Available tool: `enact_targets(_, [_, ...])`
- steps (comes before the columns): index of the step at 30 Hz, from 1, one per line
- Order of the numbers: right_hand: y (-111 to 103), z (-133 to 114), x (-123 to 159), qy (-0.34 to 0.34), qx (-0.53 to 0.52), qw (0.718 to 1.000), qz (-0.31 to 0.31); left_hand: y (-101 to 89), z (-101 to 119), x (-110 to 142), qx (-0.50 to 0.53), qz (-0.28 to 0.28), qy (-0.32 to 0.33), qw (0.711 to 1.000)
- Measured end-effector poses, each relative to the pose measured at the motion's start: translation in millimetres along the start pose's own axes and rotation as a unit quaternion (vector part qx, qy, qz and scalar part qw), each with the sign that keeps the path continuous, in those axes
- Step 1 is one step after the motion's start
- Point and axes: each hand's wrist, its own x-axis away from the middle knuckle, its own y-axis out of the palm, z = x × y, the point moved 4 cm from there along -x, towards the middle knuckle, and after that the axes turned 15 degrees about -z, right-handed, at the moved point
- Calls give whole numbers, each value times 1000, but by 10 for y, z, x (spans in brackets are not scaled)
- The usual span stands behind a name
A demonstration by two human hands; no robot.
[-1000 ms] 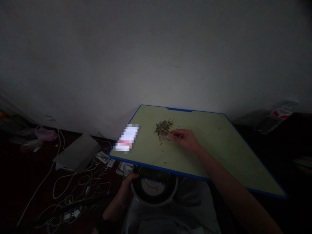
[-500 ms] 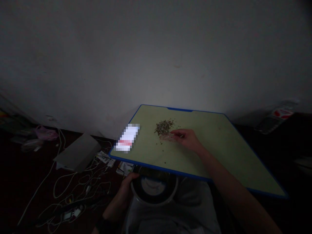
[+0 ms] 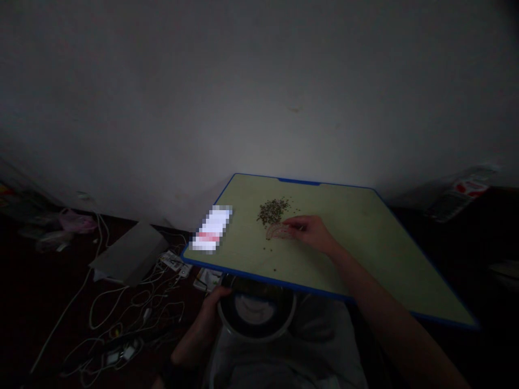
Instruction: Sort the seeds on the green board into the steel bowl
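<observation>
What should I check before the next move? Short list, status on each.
1. Right hand has a grip on the clear plastic piece: ok, pinched in the fingers.
2. Left hand has the bowl: ok, thumb at its rim.
3. Bowl's whole opening in view: not ok, the front edge of the table overlaps its far side.
4. Grains all in one pile: not ok, a few stray grains lie nearer the front edge.
5. Phone apart from the pile: ok, at the table's left side.
6. Any grains in the bowl: cannot tell, too dark.
</observation>
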Motion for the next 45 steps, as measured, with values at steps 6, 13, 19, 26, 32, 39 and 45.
enact_targets(6, [-9, 10, 8, 14, -12, 1000, -4, -12, 27, -22, -25, 5, 2, 1000])
enact_targets(13, [-95, 72, 19, 30, -48, 998, 8, 3, 19, -17, -21, -5, 13, 1000])
enact_targets(19, [-92, 101, 28, 40, -88, 995, -32, -36, 45, -30, -38, 16, 26, 999])
enact_targets(26, [-54, 99, 14, 35, -69, 997, -31, -23, 28, -20, -39, 28, 4, 999])
enact_targets(32, [-8, 143, 6, 46, -74, 996, -29, -44, 10, -48, -16, 12, -10, 1000])
enact_targets(39, [-2, 153, 2, 40, -89, 994, -43, -13, 25, -44, -15, -8, 8, 1000])
enact_targets(45, [2, 115, 6, 55, -93, 993, -49, -52, 4, -65, -9, -12, -4, 1000])
